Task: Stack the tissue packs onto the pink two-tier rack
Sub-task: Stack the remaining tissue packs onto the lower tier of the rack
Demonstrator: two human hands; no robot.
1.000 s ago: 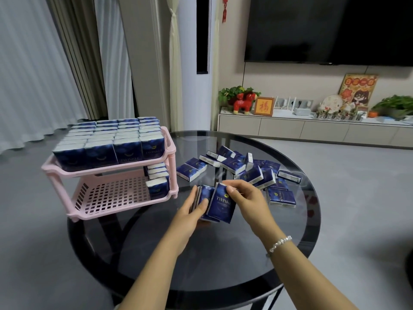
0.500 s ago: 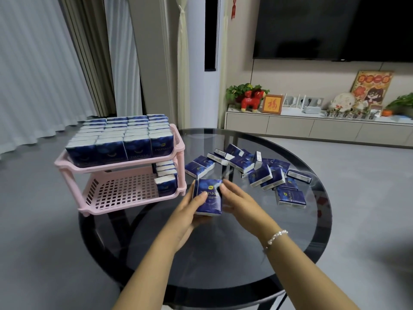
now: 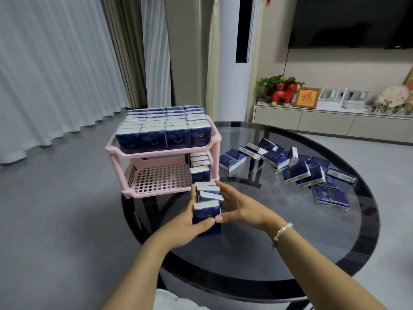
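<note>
Dark glass desk point(image 3: 257, 253) carries the rack point(image 3: 163, 153) at 10 o'clock, top tier full, lower nearly bare. Both hands, left point(image 3: 187, 222) and right point(image 3: 241, 209), clamp a row of packs point(image 3: 207, 202) near its lower front edge. Loose packs point(image 3: 297, 173) lie at 2 o'clock. Uneven squeeze could buckle the row and spill it

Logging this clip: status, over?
Left hand and right hand clamp a row of tissue packs before the pink rack. Lower tier mostly empty. Path clear.
</note>
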